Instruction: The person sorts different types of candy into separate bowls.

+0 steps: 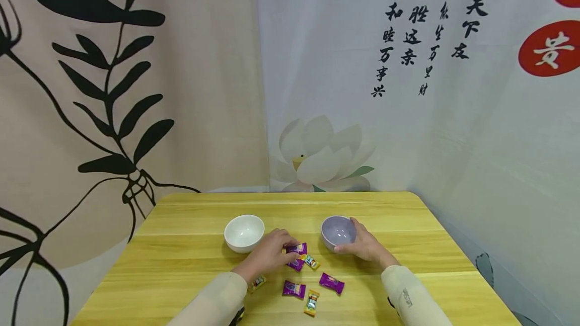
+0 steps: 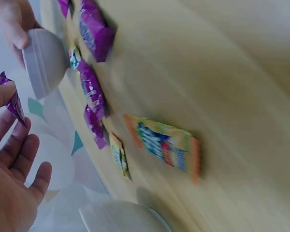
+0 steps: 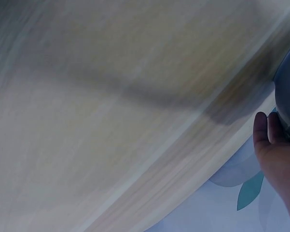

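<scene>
My left hand (image 1: 272, 250) pinches a purple-wrapped candy (image 2: 12, 99) between thumb and fingers, above the table; the other fingers are spread below it. Under and just right of that hand lie another purple candy (image 1: 296, 265) and a yellow-wrapped candy (image 1: 311, 262). My right hand (image 1: 364, 243) grips a lavender bowl (image 1: 338, 231) by its right side, thumb at the near side and fingers around the far side. In the right wrist view only part of the bowl's dark outer wall (image 3: 288, 94) shows beside the fingers.
A white bowl (image 1: 244, 233) stands left of my left hand. Nearer me lie two purple candies, one left (image 1: 294, 289) and one right (image 1: 332, 283), and a yellow candy (image 1: 311, 303). Another yellow candy (image 1: 257, 283) shows beside my left sleeve. A printed curtain (image 1: 217, 89) hangs behind the wooden table (image 1: 190, 265).
</scene>
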Motion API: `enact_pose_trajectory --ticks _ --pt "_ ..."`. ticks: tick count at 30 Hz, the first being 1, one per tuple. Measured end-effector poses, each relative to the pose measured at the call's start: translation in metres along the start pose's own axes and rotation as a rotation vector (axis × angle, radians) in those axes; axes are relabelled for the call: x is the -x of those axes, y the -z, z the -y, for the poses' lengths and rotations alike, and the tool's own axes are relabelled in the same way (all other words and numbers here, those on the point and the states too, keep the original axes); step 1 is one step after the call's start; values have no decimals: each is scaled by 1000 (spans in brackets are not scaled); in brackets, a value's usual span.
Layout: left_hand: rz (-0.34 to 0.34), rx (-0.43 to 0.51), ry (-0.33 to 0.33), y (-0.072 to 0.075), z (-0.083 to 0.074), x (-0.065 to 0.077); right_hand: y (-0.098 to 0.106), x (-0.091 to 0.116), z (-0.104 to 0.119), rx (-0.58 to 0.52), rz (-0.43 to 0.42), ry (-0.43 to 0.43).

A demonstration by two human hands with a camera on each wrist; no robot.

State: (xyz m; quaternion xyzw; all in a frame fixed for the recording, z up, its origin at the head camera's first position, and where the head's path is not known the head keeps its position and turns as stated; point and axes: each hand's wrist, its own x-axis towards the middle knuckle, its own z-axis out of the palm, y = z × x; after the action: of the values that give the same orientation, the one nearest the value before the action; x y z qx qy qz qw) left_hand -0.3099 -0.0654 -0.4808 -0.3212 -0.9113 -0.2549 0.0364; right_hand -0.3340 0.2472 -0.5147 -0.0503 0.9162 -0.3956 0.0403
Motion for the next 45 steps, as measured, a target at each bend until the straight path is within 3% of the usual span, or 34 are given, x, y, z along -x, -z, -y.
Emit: enact_pose_trajectory --ticks 9,16,23,36,45 --pt "-20 -11 113 -5 -7 -39 0 0 2 -6 -6 7" --pt "-73 -43 85 -12 -14 -69 0 -1 0 -14 -9 7" --pt "-59 -103 47 -26 -22 -92 0 -2 -3 -16 -11 11" --pt "-20 -225 15 -39 -37 -105 -1 0 0 -33 6 32" --pt "-27 -213 -17 -36 -36 -104 1 2 3 -51 6 44"
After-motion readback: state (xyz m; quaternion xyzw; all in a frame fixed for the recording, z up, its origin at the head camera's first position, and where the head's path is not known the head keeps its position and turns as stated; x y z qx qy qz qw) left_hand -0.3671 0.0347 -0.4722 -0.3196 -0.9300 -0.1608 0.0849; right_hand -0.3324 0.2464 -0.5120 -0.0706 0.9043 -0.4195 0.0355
